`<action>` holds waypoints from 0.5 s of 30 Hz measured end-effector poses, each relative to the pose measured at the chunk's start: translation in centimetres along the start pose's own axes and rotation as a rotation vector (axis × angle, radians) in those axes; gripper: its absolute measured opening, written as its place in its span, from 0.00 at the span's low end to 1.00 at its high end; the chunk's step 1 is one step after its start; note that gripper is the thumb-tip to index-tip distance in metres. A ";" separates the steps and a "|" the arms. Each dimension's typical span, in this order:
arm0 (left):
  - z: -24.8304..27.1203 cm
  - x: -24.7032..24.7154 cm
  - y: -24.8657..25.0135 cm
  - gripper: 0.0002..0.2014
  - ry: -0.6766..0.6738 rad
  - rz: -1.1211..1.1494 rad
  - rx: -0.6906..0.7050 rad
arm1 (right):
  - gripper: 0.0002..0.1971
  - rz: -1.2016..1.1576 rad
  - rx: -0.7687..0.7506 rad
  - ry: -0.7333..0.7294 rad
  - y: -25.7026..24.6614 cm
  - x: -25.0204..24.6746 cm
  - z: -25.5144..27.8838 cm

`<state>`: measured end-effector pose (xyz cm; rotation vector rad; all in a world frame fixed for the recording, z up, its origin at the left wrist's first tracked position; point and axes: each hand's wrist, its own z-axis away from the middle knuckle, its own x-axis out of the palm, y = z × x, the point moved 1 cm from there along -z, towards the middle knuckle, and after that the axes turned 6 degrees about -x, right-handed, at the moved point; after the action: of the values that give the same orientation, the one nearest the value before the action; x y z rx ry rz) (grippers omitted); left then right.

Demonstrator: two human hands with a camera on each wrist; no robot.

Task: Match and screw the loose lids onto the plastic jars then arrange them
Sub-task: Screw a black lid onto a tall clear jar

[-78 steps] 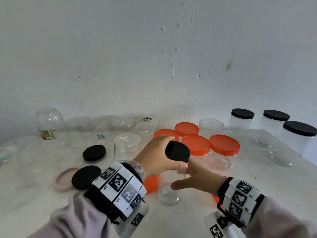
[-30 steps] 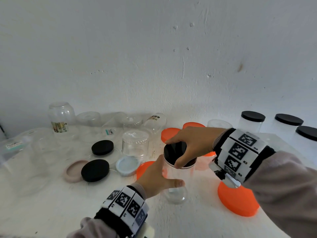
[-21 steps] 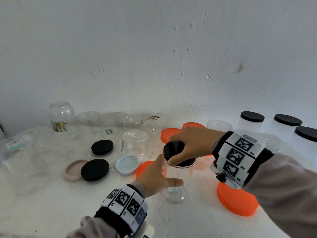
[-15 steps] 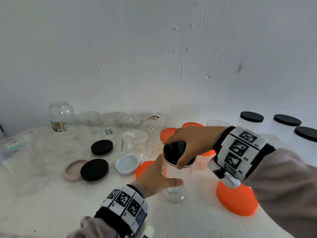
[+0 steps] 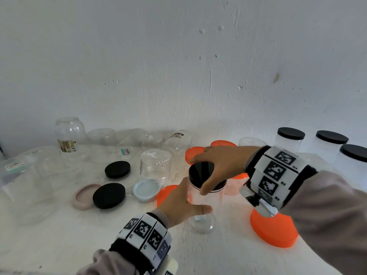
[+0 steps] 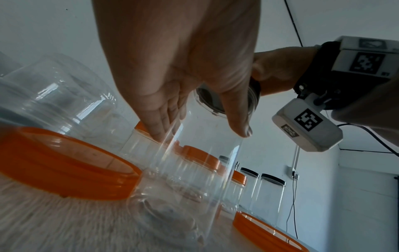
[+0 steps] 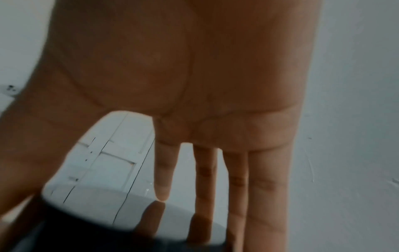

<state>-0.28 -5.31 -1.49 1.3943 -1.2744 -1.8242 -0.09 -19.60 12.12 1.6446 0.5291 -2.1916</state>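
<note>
Two hands work one clear jar [image 5: 200, 211]: left hand [image 5: 179, 203] grips its side, right hand [image 5: 222, 165] its black lid [image 5: 200, 172].

Black lid [image 5: 202, 174]: partly hidden under the right hand [image 5: 222, 165].
Right wrist view: blurred.
Orange lid [image 5: 274, 231]: partly behind the wrist.

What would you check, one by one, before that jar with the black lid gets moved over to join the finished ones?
1. Left hand holds the clear jar steady: ok, fingers and thumb wrap its side.
2. Right hand grips the black lid: ok, fingers curl round its rim.
3. Lid sits level on the jar's mouth: ok in the head view.
4. Lid screwed fully tight: cannot tell; the threads are hidden.
5. Jar stands upright on the table: ok.
6. Path toward the capped black-lidded jars: not ok for a straight slide; a loose orange lid lies on that side.
</note>
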 end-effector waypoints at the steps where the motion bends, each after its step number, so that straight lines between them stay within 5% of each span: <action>1: 0.0 0.0 0.0 0.45 0.003 0.005 0.001 | 0.41 -0.004 -0.014 -0.034 0.0 -0.2 0.1; 12: 0.1 0.1 0.0 0.43 0.002 0.025 -0.002 | 0.34 0.058 0.054 0.144 -0.3 0.8 -0.4; 15: 0.1 0.2 -0.1 0.40 0.006 0.033 -0.009 | 0.37 0.000 0.060 0.040 0.0 0.3 0.0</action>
<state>-0.41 -5.35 -1.68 1.3659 -1.2774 -1.8002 -0.17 -19.58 11.84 1.7225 0.4782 -2.1985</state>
